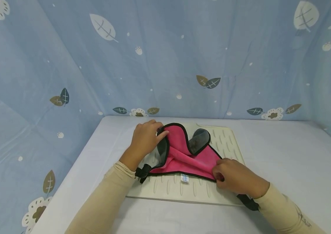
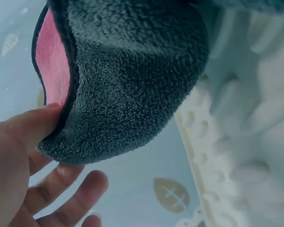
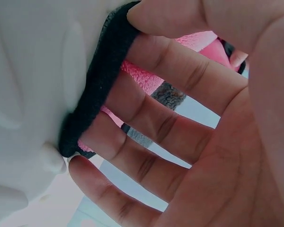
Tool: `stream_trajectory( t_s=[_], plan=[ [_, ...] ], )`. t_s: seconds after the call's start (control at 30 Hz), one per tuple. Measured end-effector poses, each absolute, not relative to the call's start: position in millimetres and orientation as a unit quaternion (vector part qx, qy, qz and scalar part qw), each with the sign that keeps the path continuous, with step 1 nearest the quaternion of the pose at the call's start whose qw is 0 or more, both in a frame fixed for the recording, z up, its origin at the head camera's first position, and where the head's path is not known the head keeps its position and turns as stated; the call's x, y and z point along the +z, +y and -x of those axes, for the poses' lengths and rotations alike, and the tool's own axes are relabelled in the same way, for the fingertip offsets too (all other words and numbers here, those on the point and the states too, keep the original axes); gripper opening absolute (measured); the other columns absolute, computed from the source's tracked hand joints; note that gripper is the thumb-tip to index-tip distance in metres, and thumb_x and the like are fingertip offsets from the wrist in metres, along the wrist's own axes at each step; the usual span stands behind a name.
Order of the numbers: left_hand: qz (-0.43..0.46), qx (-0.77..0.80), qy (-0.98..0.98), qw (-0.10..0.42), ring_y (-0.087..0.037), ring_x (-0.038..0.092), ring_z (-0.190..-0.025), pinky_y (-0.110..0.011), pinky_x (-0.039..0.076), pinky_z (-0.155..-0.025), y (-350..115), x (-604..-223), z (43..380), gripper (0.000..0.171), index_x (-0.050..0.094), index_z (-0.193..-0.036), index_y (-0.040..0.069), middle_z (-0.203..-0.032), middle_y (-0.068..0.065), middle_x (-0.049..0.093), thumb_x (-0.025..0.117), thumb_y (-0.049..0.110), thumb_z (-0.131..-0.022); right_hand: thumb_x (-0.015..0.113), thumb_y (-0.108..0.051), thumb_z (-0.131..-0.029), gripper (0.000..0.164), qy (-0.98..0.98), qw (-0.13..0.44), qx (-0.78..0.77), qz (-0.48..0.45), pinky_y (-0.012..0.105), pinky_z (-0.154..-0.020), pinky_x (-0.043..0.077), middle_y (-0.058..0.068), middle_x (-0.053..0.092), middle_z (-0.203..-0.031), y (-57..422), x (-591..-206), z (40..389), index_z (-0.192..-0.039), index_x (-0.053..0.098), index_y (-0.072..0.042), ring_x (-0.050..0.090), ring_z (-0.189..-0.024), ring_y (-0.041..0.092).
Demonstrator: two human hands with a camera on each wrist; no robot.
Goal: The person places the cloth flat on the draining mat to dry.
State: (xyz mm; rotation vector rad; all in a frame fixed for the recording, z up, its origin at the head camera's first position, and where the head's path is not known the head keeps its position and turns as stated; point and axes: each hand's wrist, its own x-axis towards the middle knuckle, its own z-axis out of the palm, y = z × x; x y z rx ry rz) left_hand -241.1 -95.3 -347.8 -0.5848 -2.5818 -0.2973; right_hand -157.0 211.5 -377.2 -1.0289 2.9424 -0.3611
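A plush cleaning cloth point(image 1: 199, 159), pink on one side and dark grey on the other with black edging, lies rumpled and partly folded over. At its upper left, my left hand point(image 1: 145, 138) pinches the edge between thumb and fingers. In the left wrist view the grey side point(image 2: 128, 90) hangs raised from that pinch. My right hand point(image 1: 235, 175) grips the cloth's right end. Close up, the thumb meets the black edging point(image 3: 99, 85) and the other fingers bend against the pink side. A small white label point(image 1: 184, 178) sticks out from the front edge.
Beneath the cloth lies a cream ribbed mat point(image 1: 165, 190) on a white-covered table point(image 1: 294, 156). A blue leaf-print curtain point(image 1: 168, 58) stands behind and along the left. Black straps point(image 1: 248, 202) circle the wrists over beige sleeves point(image 1: 103, 198).
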Motion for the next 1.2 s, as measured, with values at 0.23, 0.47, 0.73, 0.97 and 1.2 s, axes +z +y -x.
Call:
stream_trajectory(
  t_s=[0.23, 0.47, 0.73, 0.97, 1.2],
  plan=[
    [0.152, -0.124, -0.960, 0.200, -0.018, 0.056, -0.063, -0.041, 0.046, -0.062, -101, -351, 248, 0.027, 0.070, -0.088, 0.013, -0.074, -0.002, 0.059, 0.069, 0.039, -0.094, 0.071, -0.001, -0.070, 0.035, 0.938, 0.001, -0.116, 0.326, 0.024, -0.060, 0.030, -0.011, 0.038, -0.065, 212, -378, 158, -0.060, 0.048, -0.025, 0.034, -0.063, 0.004],
    [0.114, -0.115, -0.979, 0.125, -0.021, 0.063, -0.075, -0.044, 0.050, -0.068, -104, -355, 251, 0.028, 0.072, -0.096, 0.014, -0.083, -0.005, 0.067, 0.066, 0.041, -0.096, 0.072, -0.002, -0.071, 0.034, 0.939, 0.005, -0.115, 0.323, 0.024, -0.060, 0.031, -0.012, 0.039, -0.066, 212, -379, 157, -0.060, 0.048, -0.025, 0.035, -0.064, 0.004],
    [0.092, -0.101, -0.990, 0.043, -0.028, 0.069, -0.096, -0.052, 0.051, -0.087, -106, -361, 254, 0.036, 0.071, -0.111, 0.013, -0.109, -0.007, 0.072, 0.061, 0.045, -0.097, 0.071, -0.002, -0.071, 0.035, 0.940, 0.000, -0.113, 0.323, 0.025, -0.061, 0.030, -0.012, 0.038, -0.065, 212, -380, 157, -0.060, 0.048, -0.025, 0.035, -0.063, 0.004],
    [0.081, -0.096, -0.991, 0.046, -0.032, 0.067, -0.100, -0.053, 0.049, -0.090, -105, -358, 252, 0.041, 0.066, -0.122, 0.013, -0.117, -0.010, 0.067, 0.059, 0.046, -0.098, 0.071, -0.002, -0.070, 0.035, 0.940, -0.004, -0.111, 0.322, 0.025, -0.060, 0.030, -0.012, 0.038, -0.066, 211, -380, 157, -0.060, 0.048, -0.025, 0.035, -0.063, 0.004],
    [0.099, -0.126, -0.980, 0.123, -0.031, 0.063, -0.106, -0.055, 0.047, -0.091, -99, -349, 245, 0.035, 0.064, -0.123, 0.017, -0.120, -0.010, 0.063, 0.061, 0.040, -0.098, 0.071, -0.002, -0.069, 0.034, 0.941, 0.001, -0.112, 0.318, 0.024, -0.060, 0.030, -0.012, 0.039, -0.066, 211, -379, 157, -0.060, 0.048, -0.025, 0.035, -0.063, 0.004]
  ],
)
